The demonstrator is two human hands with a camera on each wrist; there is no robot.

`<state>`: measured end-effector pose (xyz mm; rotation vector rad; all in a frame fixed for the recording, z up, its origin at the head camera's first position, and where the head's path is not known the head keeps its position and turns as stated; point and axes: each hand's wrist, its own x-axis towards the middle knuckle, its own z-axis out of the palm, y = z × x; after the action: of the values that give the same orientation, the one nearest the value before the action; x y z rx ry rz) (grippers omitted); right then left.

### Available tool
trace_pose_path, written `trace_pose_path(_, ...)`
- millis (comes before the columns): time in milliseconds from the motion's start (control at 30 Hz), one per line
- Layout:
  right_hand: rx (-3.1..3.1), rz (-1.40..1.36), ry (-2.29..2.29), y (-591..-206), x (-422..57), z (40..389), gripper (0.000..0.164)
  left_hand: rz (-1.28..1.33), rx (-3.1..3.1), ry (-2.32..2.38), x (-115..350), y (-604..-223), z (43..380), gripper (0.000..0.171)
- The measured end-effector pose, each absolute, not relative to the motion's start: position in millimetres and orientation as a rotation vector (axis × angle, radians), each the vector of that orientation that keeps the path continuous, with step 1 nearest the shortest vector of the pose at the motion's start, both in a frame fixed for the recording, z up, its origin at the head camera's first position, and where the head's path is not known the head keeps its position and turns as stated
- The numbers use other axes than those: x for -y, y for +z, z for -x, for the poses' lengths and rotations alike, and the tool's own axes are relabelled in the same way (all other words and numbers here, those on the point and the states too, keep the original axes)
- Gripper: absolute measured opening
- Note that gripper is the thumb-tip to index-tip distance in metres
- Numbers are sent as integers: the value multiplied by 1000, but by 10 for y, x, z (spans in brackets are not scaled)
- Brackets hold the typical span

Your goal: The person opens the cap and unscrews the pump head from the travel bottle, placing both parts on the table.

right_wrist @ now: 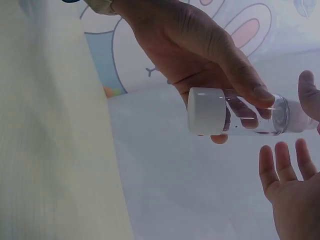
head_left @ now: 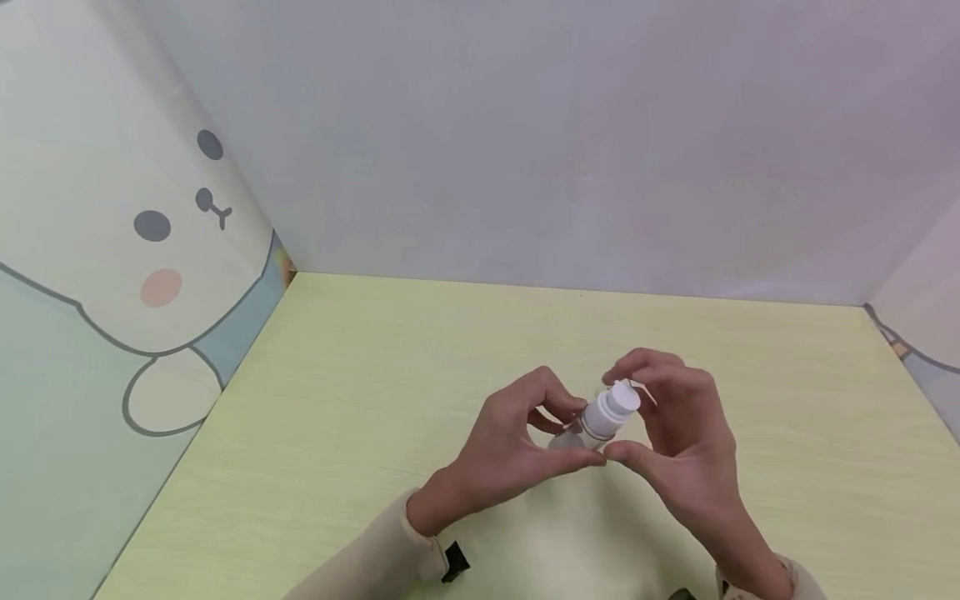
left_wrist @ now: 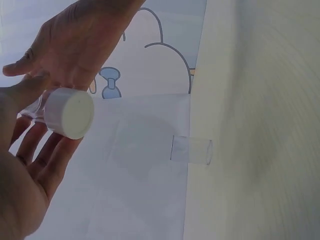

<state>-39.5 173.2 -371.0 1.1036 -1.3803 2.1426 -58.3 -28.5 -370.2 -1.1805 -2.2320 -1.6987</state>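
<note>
Left hand (head_left: 510,437): fingers and thumb curled round the bottle (head_left: 600,419), gripping its clear body. Right hand (head_left: 693,442): fingers spread loosely about the bottle's white top (head_left: 625,397), no grip evident; contact cannot be confirmed. The bottle is tilted, raised above the table (head_left: 375,375), its white base (left_wrist: 78,115) clear of the surface. A clear cylinder (left_wrist: 192,149) stands on the table, lower than the bottle and apart from it. Assessment: bottle probably light, rigid, smooth and slippery; best held round mid-body, top left free.
</note>
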Motion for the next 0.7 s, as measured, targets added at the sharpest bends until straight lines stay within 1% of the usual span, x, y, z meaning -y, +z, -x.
trace_pose_path(67, 1390, -1016, 2148, -3705, -1731, 361, 63, 1161, 2239, -1623, 272, -3706, 563, 42)
trace_pose_path(167, 1409, -901, 2153, -3700, -1712, 313, 60, 1142, 2240, -1524, 250, -3721, 543, 44)
trace_pose_path(400, 1488, -777, 2134, -3701, -1649, 257, 52, 1133, 2204, -1396, 211, -3739, 535, 44)
trace_pose_path(533, 1511, -771, 2116, -3703, -1645, 256, 49, 1140, 2187, -1383, 208, -3740, 540, 45)
trace_pose_path(700, 1487, -850, 2128, -3698, -1667, 292, 48, 1157, 2196, -1426, 225, -3731, 554, 45)
